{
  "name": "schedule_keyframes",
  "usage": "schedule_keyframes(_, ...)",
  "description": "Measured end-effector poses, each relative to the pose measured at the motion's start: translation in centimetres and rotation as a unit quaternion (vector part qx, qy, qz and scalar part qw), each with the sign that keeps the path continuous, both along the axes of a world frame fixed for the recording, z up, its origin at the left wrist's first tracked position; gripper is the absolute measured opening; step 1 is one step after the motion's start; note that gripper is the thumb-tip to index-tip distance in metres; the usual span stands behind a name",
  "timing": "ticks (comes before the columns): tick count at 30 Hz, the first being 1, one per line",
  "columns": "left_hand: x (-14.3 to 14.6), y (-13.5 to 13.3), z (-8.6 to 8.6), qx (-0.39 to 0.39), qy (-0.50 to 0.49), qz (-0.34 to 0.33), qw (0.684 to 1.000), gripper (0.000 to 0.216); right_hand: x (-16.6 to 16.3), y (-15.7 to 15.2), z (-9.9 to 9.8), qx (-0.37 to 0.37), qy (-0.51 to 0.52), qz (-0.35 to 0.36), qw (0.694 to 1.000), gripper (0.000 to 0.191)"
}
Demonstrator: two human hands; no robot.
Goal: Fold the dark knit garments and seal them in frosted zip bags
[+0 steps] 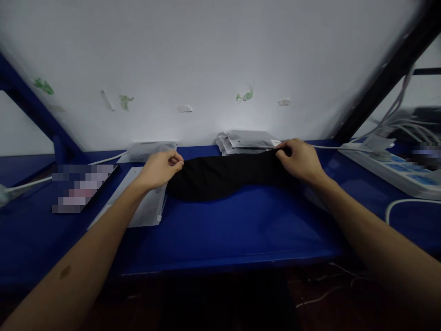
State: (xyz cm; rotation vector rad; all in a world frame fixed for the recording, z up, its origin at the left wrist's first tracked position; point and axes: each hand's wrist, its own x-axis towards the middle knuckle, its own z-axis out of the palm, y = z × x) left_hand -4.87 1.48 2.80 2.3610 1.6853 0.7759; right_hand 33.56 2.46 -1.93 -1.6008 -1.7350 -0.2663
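A black cloth (223, 177) lies stretched sideways across the blue table (234, 230). My left hand (160, 169) pinches its left end, fingers closed on the fabric. At the cloth's right end my right hand (300, 160) grips the cloth in the same way, knuckles up. Under my left wrist rests a clear plastic bag (146, 207), flat on the table.
A stack of clear plastic bags (246, 140) sits against the white wall behind the cloth, with another bag (148, 151) at the back left. A white power strip (392, 168) and cables lie at the right. A dark flat object (82, 186) lies at the left.
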Motion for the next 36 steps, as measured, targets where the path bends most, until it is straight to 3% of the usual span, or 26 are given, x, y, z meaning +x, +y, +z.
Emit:
schedule_keyframes(8,0.2,-0.8,0.6,0.036,-0.018,-0.005,0.999,0.015,-0.5,-1.5,0.6,0.051,0.018,-0.008,0.999,0.026)
schedule_keyframes(11,0.6,-3.5,1.5,0.075,-0.008,-0.006,0.997,0.014,-0.3,-4.3,1.6,0.085,0.01,0.002,0.996,0.023)
schedule_keyframes(14,0.6,-7.9,1.9,0.126,0.029,-0.011,0.992,0.014,0.4,-8.6,2.2,0.112,-0.004,0.016,0.994,0.018)
schedule_keyframes(18,-0.4,-13.6,-0.1,0.127,0.048,-0.017,0.991,0.017,1.5,-14.0,0.5,0.103,-0.035,0.068,0.992,0.013)
schedule_keyframes(22,-1.3,-16.6,-3.2,0.078,0.042,-0.043,0.995,0.018,2.2,-16.8,-2.6,-0.007,-0.045,0.138,0.989,0.015)
schedule_keyframes(26,-1.6,-17.7,-4.4,0.084,0.031,-0.023,0.996,0.02,2.0,-17.7,-4.1,-0.046,-0.022,0.139,0.989,0.017)
schedule_keyframes(36,-1.3,-17.8,-3.9,0.041,0.015,0.008,0.999,0.022,0.5,-18.8,-4.9,0.001,-0.053,0.08,0.995,0.025)
